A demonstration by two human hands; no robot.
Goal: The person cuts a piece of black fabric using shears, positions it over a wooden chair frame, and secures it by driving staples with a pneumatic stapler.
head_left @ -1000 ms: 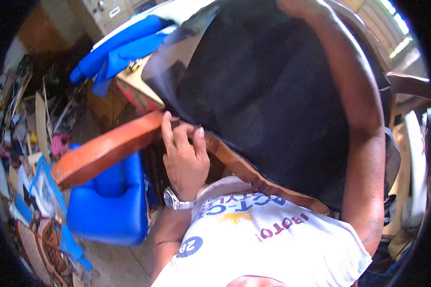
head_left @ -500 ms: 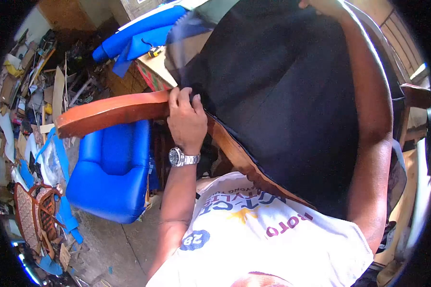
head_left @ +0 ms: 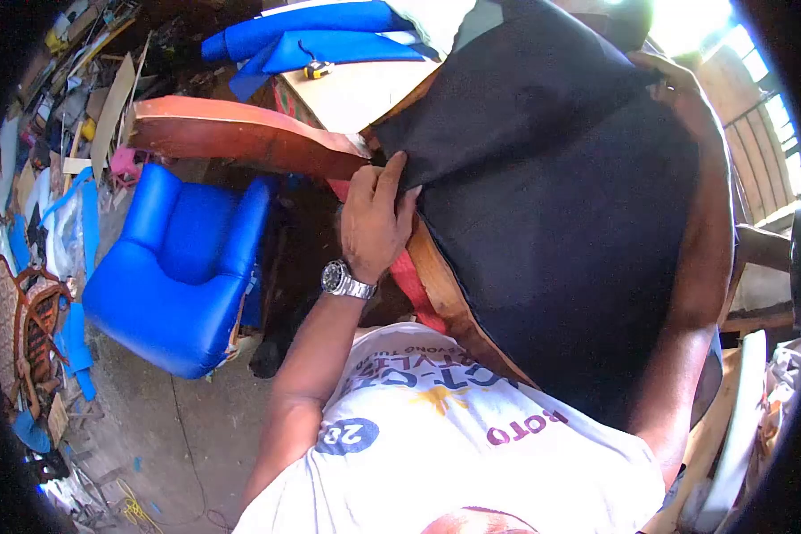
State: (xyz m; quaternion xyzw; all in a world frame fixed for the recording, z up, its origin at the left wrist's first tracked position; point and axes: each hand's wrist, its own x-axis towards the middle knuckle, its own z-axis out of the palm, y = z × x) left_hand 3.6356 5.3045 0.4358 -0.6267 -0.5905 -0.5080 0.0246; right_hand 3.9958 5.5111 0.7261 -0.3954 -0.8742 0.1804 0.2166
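Observation:
A large sheet of black fabric [head_left: 552,205] spreads over a wooden furniture frame [head_left: 454,285] in front of my body. My left hand [head_left: 378,218], with a metal watch on its wrist, pinches the fabric's left edge beside the frame's corner. A curved reddish-brown wooden arm [head_left: 240,133] juts out to the left from that corner. At the far right edge of the sheet, my right hand [head_left: 672,78] curls its fingers on the fabric, partly in shadow. Its forearm runs along the sheet's right side.
A blue upholstered chair [head_left: 173,267] stands on the floor to the left. Behind the frame, blue material [head_left: 329,40] and a yellow tape measure [head_left: 318,69] lie on a table [head_left: 356,93]. Scraps and wood pieces [head_left: 80,116] pile up at far left.
My right hand has come down and right from the top, and the raised fabric lies flatter. My left hand stays at the left edge, fingers shifted onto the fabric. The view has shifted.

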